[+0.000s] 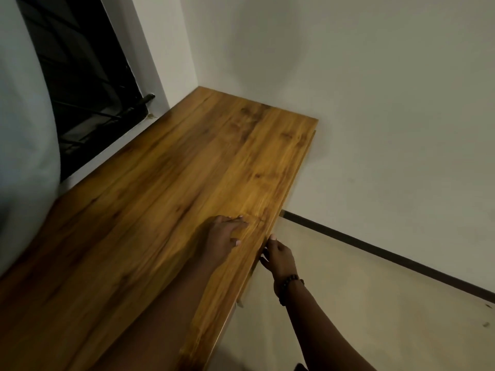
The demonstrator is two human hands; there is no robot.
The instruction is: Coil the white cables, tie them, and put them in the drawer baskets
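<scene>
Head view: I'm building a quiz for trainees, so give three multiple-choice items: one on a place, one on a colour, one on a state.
1. Where does the left hand rest?
A on the brown wooden tabletop
B on the floor
C on the window

2. What colour is the beaded bracelet on the right wrist?
A white
B dark
C yellow

3. How is the right hand placed?
A flat on the wall
B hanging free
C at the tabletop's front edge, fingers curled under it

Answers: A, its fingers lie on the wood; B, the beads look dark; C, its thumb meets the edge.

Left hand [223, 234] on tabletop [160, 196]; right hand [278, 257] at its edge.
</scene>
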